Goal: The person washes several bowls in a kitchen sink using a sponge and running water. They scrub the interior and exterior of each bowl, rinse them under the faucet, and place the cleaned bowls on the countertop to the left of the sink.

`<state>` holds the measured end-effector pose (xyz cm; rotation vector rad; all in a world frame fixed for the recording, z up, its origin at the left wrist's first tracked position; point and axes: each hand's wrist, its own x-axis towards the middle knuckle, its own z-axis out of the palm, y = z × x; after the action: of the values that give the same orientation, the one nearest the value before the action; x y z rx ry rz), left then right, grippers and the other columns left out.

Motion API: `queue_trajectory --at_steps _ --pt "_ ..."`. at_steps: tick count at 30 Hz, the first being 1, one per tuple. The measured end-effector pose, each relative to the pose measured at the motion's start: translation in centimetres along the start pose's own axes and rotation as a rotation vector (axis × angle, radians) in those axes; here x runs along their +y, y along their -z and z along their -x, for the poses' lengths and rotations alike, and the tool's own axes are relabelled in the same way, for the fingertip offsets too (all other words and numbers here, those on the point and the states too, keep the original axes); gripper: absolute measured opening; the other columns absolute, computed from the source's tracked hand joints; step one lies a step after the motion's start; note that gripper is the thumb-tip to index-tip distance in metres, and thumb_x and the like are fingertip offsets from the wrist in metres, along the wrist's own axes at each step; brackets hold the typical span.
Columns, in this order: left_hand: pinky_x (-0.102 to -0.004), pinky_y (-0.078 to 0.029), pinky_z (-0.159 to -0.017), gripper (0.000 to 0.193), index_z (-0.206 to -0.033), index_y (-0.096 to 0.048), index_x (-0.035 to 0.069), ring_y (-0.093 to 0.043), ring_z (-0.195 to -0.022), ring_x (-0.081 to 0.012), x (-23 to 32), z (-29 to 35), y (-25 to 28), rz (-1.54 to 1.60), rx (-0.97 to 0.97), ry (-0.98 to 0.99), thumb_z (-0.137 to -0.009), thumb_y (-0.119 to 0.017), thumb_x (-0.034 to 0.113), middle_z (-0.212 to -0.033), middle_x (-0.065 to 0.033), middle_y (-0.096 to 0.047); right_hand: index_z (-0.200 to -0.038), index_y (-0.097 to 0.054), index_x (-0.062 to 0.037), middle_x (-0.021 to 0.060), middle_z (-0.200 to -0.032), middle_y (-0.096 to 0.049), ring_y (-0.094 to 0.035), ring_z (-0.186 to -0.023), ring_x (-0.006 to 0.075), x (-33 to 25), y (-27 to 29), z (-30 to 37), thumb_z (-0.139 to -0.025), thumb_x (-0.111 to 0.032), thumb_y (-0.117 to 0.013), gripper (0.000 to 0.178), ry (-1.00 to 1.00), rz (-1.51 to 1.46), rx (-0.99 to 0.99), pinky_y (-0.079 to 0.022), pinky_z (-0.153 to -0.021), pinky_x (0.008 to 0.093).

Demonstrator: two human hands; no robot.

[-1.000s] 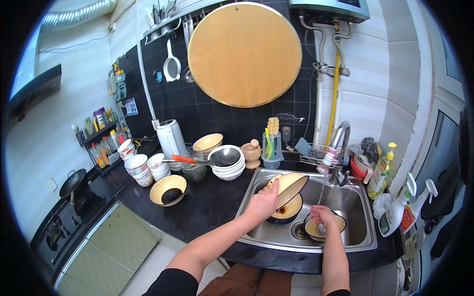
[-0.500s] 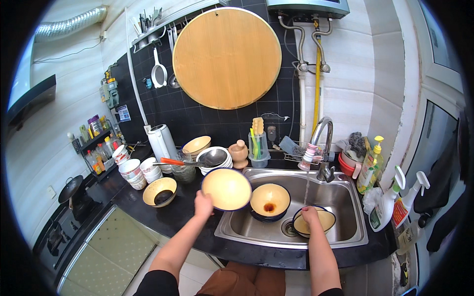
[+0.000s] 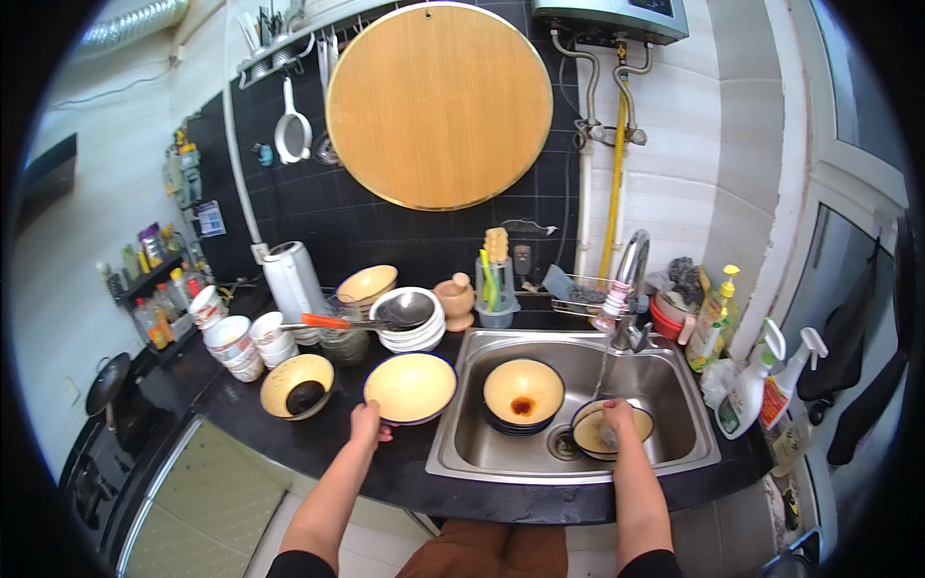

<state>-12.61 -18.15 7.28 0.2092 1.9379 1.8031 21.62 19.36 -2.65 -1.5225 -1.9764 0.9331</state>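
Note:
My left hand (image 3: 367,425) grips the near rim of a cream bowl (image 3: 412,385) with a dark blue edge, low over the counter left of the sink; I cannot tell whether it rests there. My right hand (image 3: 617,420) is closed, inside a similar cream bowl (image 3: 636,435) in the right part of the sink. Something greyish shows under its fingers, too hidden to name. Water runs from the faucet (image 3: 633,279) toward that bowl. Left of it in the sink, a cream bowl (image 3: 523,385) with a reddish-brown stain sits on stacked bowls.
The metal sink (image 3: 462,462) is set into a black counter. Another cream bowl (image 3: 284,390) with a dark patch stands at the left, near stacked small bowls (image 3: 234,337). Behind are white bowls with a strainer (image 3: 405,308), and a wooden mortar (image 3: 455,301). Spray bottles (image 3: 752,385) line the right.
My left hand has lowered its bowl leftward from beside the sink edge to the counter. My right hand has moved from the bowl's far rim further inside it. The view has shifted slightly.

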Motion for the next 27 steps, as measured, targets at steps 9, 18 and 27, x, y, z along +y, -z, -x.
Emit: queue_trajectory --at_steps 9,18,27 --pt "-0.0235 -0.038 -0.066 0.039 -0.114 -0.036 0.002 -0.048 -0.07 -0.0139 -1.1 5.8 -0.1 -0.182 0.52 -0.412 -0.089 -0.048 0.03 -0.077 -0.0076 -0.049 -0.128 -0.035 0.0036 0.0197 -0.128 -0.042 -0.043 -0.117 0.0294 -2.6 0.9 5.3 -0.065 -0.059 -0.06 0.092 0.012 0.604 -0.57 -0.034 -0.097 0.033" --pt "-0.0192 -0.041 -0.059 0.008 -0.091 -0.053 0.002 -0.049 -0.064 -0.0054 2.8 9.6 -8.0 0.002 -0.269 -0.618 -0.086 -0.051 0.007 -0.074 -0.0005 -0.054 -0.097 -0.065 -0.009 0.0116 -0.103 -0.061 -0.058 -0.097 0.0258 -4.7 -1.6 4.8 -0.063 -0.026 -0.063 0.037 0.224 1.103 -0.698 -0.046 -0.079 0.0358" --pt "-0.0254 -0.048 -0.058 0.029 -0.105 -0.051 0.003 -0.055 -0.068 -0.0121 -0.4 6.5 -23.6 -0.294 -0.771 -0.074 -0.087 -0.05 0.025 -0.087 -0.0069 -0.059 -0.1 -0.062 -0.0111 0.0124 -0.099 -0.062 -0.058 -0.094 0.0281 -8.6 1.9 7.0 -0.072 -0.017 -0.052 0.03 0.313 0.731 -0.326 -0.045 -0.081 0.0374"
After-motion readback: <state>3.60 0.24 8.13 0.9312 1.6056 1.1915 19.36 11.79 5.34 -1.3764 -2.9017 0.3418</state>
